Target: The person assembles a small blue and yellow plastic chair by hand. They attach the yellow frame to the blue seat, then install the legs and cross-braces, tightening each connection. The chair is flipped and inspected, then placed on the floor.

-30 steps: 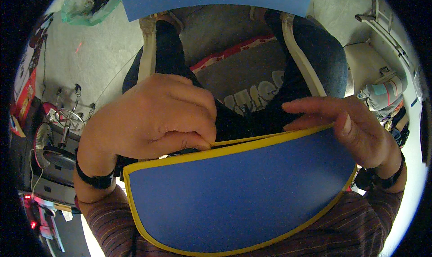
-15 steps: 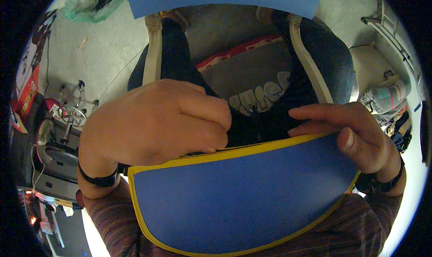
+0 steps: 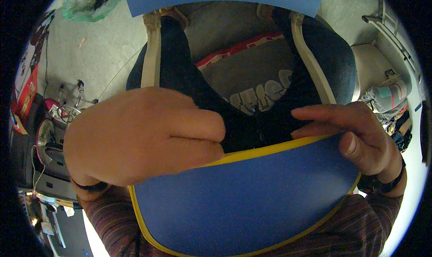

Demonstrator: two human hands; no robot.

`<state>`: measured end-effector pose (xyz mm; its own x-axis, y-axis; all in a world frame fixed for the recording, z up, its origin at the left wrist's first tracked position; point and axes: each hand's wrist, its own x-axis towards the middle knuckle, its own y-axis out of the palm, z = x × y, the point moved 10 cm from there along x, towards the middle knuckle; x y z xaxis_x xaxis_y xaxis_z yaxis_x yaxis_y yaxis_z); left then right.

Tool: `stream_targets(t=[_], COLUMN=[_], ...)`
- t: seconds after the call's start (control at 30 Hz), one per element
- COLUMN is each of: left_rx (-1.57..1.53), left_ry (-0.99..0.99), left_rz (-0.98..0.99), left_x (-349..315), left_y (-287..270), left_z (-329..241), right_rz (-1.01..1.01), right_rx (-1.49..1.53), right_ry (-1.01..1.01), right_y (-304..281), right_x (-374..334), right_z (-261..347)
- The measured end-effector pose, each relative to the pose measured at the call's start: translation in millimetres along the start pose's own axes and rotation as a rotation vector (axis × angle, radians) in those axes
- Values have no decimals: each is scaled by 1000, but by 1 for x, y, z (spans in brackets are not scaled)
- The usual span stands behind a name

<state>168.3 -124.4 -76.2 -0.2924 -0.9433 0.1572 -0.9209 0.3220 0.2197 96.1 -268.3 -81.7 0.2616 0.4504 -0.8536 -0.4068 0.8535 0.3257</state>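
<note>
A blue panel [image 3: 245, 198] with a rounded lower side and yellow edging [image 3: 265, 152] stands upright in front of my chest. My left hand [image 3: 146, 133] is closed at the panel's upper left edge, its fingers curled over the yellow edging and its thumb hidden. At the upper right corner, my right hand [image 3: 364, 137] grips the panel. Its thumb lies on the blue face, while two fingers stretch out behind the top edge.
Beyond my legs is a blue board [image 3: 225, 0], with pale bars [image 3: 151, 54] running from it toward me. A grey mat [image 3: 252, 54] with a red border lies below. A fan [image 3: 49, 135] stands at left, a green plastic bag [image 3: 90, 5] far left, and folded cloth [image 3: 387, 97] at right.
My left hand has slid left and slightly down along the top edge, now covering the panel's upper left corner. The right hand stays nearly still on its corner.
</note>
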Motion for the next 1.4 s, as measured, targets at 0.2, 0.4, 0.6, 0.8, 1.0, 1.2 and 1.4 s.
stream_targets(t=[0.2,0.4,0.6,0.8,1.0,1.2,1.4], left_rx=[-107,1,-73,-280,-352,309,857], left_ry=[-207,-275,-187,-118,-132,-111,-382], left_rz=[-81,-357,-1101,-1351,-1551,-1670,-1421], left_x=[-21,-45,-73,-91,-104,-112,-57], left_y=[10,12,13,26,34,38,55], left_z=[6,-11,-26,-26,-23,-80,-120], right_rz=[0,42,324,390,393,305,370], right_rx=[-24,-4,-161,-171,-189,-293,-265], right_ry=[-12,-60,-143,-229,-403,-247,-310], right_y=[1,10,43,83,97,91,113], right_x=[-3,2,24,50,49,52,71], right_z=[3,18,64,92,102,83,98])
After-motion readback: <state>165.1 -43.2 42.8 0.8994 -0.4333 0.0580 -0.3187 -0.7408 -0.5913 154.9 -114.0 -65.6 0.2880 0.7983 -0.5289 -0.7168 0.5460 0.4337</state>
